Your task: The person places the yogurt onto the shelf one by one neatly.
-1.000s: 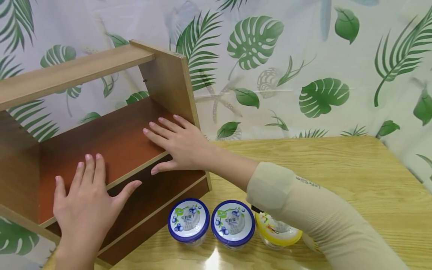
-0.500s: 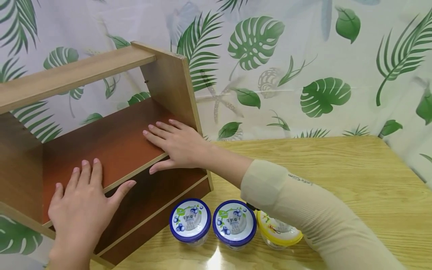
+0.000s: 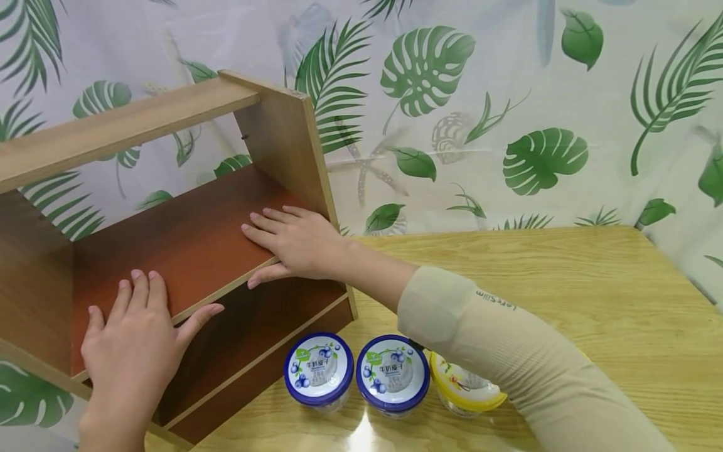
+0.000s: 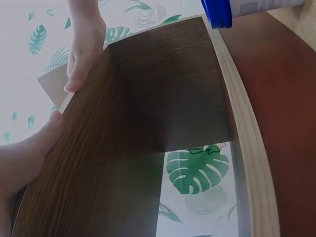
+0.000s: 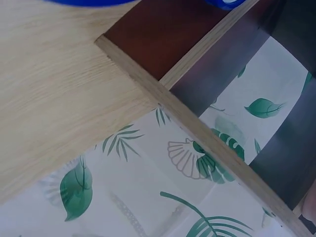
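Observation:
A small wooden shelf unit (image 3: 290,144) stands at the left of the head view, with a reddish-brown shelf board (image 3: 192,213) across its middle. My left hand (image 3: 132,342) lies on the left part of this board, fingers extended and thumb by its front edge. My right hand (image 3: 305,245) rests on the board's right end, fingers spread, its thumb along the front edge. From below, the left wrist view shows the board's dark underside (image 4: 84,163), with both thumbs near its edge. In the right wrist view only a sliver of hand shows at the right border.
Two blue-lidded tubs (image 3: 319,369) (image 3: 392,375) and a yellow-lidded tub (image 3: 465,386) stand in front of the unit, the last partly behind my right sleeve (image 3: 508,339). The wooden table (image 3: 593,282) extends right. A leaf-patterned sheet (image 3: 480,94) hangs behind.
Both hands have slid slightly toward the board's front edge, the left also a little leftward. My right forearm has shifted slightly left. The tubs look unmoved on the table.

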{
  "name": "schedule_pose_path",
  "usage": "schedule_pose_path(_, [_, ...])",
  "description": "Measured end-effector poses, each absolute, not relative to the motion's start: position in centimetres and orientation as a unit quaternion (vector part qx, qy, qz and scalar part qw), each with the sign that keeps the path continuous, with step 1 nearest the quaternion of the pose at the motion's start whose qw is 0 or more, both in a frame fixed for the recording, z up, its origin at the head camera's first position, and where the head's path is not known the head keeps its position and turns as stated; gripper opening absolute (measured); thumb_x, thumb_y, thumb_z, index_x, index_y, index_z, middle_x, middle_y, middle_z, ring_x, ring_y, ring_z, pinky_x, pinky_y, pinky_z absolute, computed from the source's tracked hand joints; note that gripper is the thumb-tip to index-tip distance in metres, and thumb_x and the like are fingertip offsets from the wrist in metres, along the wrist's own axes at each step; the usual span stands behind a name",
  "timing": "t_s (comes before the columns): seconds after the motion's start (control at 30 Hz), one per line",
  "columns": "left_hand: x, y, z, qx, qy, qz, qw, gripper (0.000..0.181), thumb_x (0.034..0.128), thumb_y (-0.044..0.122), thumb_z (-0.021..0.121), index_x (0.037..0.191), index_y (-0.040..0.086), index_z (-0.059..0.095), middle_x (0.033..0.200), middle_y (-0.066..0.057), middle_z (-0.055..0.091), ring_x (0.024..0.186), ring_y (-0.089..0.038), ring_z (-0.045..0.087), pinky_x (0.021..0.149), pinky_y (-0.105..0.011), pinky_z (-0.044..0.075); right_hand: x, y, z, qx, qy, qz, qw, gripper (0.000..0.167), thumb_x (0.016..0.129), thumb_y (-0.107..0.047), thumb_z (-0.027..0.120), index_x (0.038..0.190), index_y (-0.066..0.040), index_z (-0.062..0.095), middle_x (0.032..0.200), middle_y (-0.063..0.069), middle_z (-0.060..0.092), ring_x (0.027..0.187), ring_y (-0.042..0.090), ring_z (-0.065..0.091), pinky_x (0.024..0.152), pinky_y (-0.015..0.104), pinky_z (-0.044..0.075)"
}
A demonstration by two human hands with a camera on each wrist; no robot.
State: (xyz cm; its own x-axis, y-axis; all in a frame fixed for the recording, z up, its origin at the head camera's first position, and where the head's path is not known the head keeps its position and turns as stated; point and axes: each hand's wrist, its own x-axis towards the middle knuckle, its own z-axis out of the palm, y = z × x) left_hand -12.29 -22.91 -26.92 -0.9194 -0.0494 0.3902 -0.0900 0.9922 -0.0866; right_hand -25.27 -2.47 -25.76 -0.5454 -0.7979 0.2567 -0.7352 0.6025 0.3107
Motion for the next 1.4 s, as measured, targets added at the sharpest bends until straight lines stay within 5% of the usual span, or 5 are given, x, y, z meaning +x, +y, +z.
schedule_pose_path(0.8, [-12.3,-23.3,-27.1,-0.015,-0.966,0.063,0.249,0.093,0.0794,0.061,0.062,0.124,-0.019,0.046,0.125,-0.039,0.046,0.116,-0.051,0.047,0.1,-0.06,0.035,-25.7,-1.9,-26.2,0.474,-0.85,-0.047,0.223,0.087,0.083,-0.073,0.045,0.142,-0.009,0.044,0.144,0.007,0.045,0.133,0.019,0.041,0.11,0.028,0.032])
schedule_pose_path(1.07, [-12.5,-23.4,-27.6,-0.065,-0.93,0.083,0.353,0.113,0.0842,0.076,0.001,0.113,-0.02,0.054,0.112,-0.037,0.057,0.102,-0.049,0.058,0.089,-0.056,0.046,-25.8,-1.9,-26.2,0.482,-0.843,-0.047,0.234,0.085,0.082,-0.072,0.047,0.14,-0.009,0.046,0.141,0.008,0.048,0.131,0.02,0.044,0.109,0.029,0.033])
schedule_pose_path(1.23, [-12.6,-23.4,-27.7,-0.077,-0.923,0.096,0.364,0.112,0.0862,0.074,-0.001,0.11,-0.02,0.055,0.108,-0.037,0.059,0.099,-0.05,0.059,0.085,-0.056,0.048,-25.8,-1.9,-26.5,0.484,-0.836,-0.047,0.255,0.083,0.083,-0.071,0.046,0.137,-0.008,0.049,0.138,0.008,0.051,0.129,0.02,0.047,0.107,0.03,0.036])
schedule_pose_path(1.4, [-12.8,-23.5,-27.7,-0.074,-0.926,0.106,0.353,0.113,0.0851,0.074,-0.003,0.11,-0.019,0.057,0.108,-0.036,0.059,0.099,-0.049,0.059,0.083,-0.056,0.048,-26.4,-1.9,-27.1,0.505,-0.789,-0.054,0.346,0.077,0.085,-0.068,0.047,0.128,-0.005,0.058,0.127,0.01,0.061,0.119,0.021,0.056,0.102,0.031,0.042])
